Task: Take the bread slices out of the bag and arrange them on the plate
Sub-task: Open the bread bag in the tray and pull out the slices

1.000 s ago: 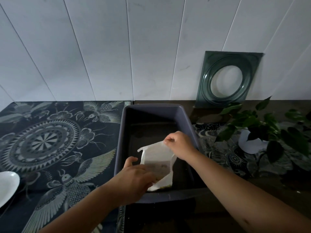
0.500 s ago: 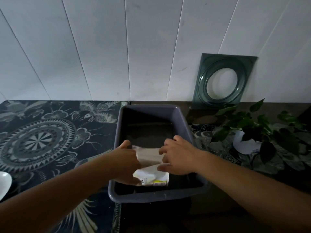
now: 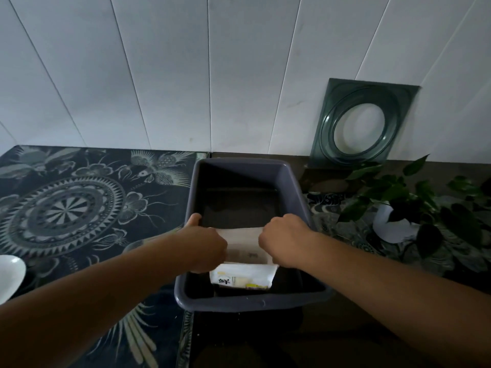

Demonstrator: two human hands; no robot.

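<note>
A white bread bag (image 3: 244, 266) with a yellow-and-black label lies in the near half of a grey plastic tub (image 3: 292, 181). My left hand (image 3: 204, 243) grips the bag's left top edge, and my right hand (image 3: 284, 240) grips its right top edge; the bag's mouth is stretched flat between them. No bread slices show; the bag hides its contents. The white plate (image 3: 10, 274) sits at the far left edge of the view, only partly visible.
A dark patterned cloth (image 3: 79, 208) covers the counter left of the tub. A potted green plant (image 3: 414, 208) stands to the right. A green glass square dish (image 3: 361, 126) leans against the white panelled wall behind.
Both hands have moved apart to the bag's two top corners, pulling its mouth wide and flat. The bag has settled lower in the tub than a second ago.
</note>
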